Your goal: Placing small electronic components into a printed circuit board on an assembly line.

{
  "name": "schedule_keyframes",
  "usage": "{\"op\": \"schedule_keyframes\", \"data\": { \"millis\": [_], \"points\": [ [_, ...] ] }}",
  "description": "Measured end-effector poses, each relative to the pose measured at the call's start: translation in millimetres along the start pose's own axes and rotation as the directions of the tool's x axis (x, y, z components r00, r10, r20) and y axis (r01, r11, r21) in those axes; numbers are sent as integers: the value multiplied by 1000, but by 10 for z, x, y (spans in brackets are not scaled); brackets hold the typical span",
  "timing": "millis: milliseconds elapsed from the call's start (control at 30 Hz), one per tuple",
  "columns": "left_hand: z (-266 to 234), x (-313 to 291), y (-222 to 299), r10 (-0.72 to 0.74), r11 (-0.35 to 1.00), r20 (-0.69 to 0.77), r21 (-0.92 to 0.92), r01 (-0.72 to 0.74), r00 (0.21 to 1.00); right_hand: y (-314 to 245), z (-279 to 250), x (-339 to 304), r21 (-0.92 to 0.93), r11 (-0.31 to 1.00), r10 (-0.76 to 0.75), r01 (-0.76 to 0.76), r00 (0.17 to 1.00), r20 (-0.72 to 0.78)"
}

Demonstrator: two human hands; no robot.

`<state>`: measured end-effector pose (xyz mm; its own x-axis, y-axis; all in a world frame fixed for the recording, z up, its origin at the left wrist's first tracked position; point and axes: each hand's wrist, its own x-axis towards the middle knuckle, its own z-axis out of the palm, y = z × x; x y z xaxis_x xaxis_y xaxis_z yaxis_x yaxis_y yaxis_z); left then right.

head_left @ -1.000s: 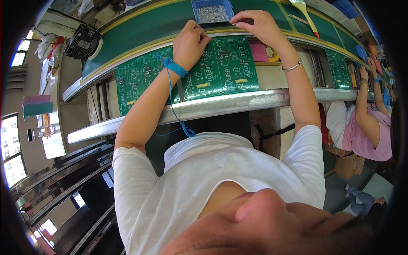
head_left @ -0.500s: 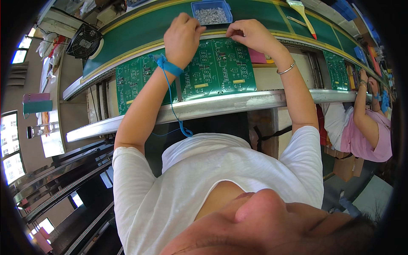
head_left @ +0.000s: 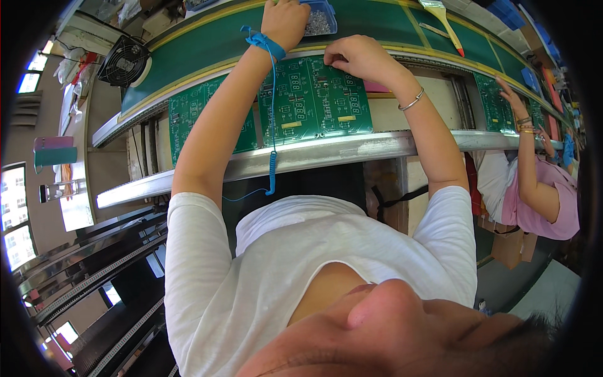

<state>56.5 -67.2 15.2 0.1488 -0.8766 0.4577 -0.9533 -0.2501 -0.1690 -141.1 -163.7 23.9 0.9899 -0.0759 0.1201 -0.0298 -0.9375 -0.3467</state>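
My left hand [head_left: 286, 26] reaches to the left side of a blue bin [head_left: 331, 24] of small clear parts. Its fingertips are partly cut off by the upper picture edge, and what they hold cannot be seen. A blue wrist strap [head_left: 267, 45] with a coiled cord circles that wrist. My right hand [head_left: 359, 56] is at the far edge of a green circuit board [head_left: 314, 119], fingers curled and thumb near the forefinger; anything between them is hidden. A second green board [head_left: 188, 119] lies to the left, partly behind my left forearm.
A metal rail [head_left: 314, 156] runs along the near side of the boards. Beyond them lies a green belt [head_left: 370, 28] with a brush [head_left: 445, 25]. A black fan [head_left: 124, 61] stands at left. At right, a co-worker's hand [head_left: 514, 103] is over another board [head_left: 493, 100].
My left hand has moved away from above the boards to the bin. My right hand has come slightly left and nearer. The boards have shifted a little left. The co-worker's hand has risen.
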Motion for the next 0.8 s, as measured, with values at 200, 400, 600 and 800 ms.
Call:
{"op": "schedule_keyframes", "data": {
  "millis": [200,400,600,800],
  "points": [
    [-88,77,19,-79,989,76,-122,88,994,36,58,0,-37,998,-49,48,998,-31],
    [-387,-135,83,-91,812,-158,-583,-19,983,21,60,-4,-24,999,-45,45,999,-15],
    [-423,-670,-50,-157,518,-80,-856,13,984,9,49,10,-20,1000,-12,12,1000,5],
    [-381,-996,-229,-195,93,354,-922,377,915,32,92,17,-12,999,-41,41,999,-23]
  ]
}}
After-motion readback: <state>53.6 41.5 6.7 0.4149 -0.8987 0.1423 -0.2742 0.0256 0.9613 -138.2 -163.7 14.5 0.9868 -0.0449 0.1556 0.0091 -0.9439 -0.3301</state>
